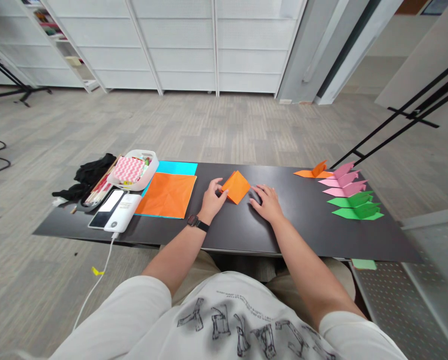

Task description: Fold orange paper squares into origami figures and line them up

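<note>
A folded square of orange origami paper (237,187) lies on the dark table between my hands, one corner pointing toward me. My left hand (213,199) has its thumb and fingers closed on the paper's left corner; a black watch is on that wrist. On the other side, my right hand (267,202) rests on the table with its fingers apart, its fingertips close to the right corner. Whether they touch the paper I cannot tell. Left of my left hand is a stack of orange and blue paper sheets (167,196).
A white basket (154,167) of supplies, a phone (105,212), a white power bank (123,212) with a cable and a black cloth (94,170) lie at the left. Folded paper birds in orange (316,171), pink (346,186) and green (359,211) line the right end of the table (302,232).
</note>
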Motion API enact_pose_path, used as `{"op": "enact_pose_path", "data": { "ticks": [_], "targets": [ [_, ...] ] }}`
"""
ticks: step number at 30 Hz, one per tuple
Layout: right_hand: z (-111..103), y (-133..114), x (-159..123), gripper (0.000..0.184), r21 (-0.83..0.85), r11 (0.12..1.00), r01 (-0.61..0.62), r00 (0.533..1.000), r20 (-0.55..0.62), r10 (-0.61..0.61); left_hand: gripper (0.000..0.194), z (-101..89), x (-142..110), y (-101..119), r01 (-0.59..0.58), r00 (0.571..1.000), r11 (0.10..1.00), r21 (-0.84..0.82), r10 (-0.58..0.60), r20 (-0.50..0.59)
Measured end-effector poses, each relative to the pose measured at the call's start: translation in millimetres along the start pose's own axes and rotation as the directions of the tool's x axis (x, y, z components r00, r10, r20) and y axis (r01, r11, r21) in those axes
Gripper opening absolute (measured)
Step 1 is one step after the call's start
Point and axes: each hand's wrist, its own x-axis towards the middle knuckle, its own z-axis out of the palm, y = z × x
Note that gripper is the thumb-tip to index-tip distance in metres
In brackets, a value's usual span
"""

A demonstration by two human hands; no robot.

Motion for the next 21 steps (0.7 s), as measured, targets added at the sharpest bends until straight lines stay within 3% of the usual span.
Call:
{"op": "enact_pose_path", "data": {
  "ticks": [5,9,12,15,21],
  "targets": [
    [4,7,2,0.059,0.066,0.998,-0.015,0.998,-0.063,0.02,0.034,-7.1,6,-6,0.023,0.97,1.0,0.014,-0.019,-0.242],
    [9,14,3,0.064,0.129,0.991,0.046,0.988,-0.152,-0.026,0.008,-7.1,6,-6,-0.107,0.957,0.988,0.113,0.133,-0.259],
    [10,15,3,0.077,0.154,0.981,0.121,0.97,-0.228,-0.084,0.007,0.6,3,4,-0.291,0.939,0.941,0.175,0.316,-0.136],
    [7,12,1,0.081,0.121,0.974,0.19,0.955,-0.252,-0.155,0.009,12.5,-4,16,-0.443,0.896,0.873,0.204,0.441,0.06],
    [7,5,1,0.034,0.013,0.944,0.329,0.922,-0.223,-0.318,0.012,27.6,-16,29,-0.622,0.767,0.757,0.201,0.537,0.35]
  ]
}}
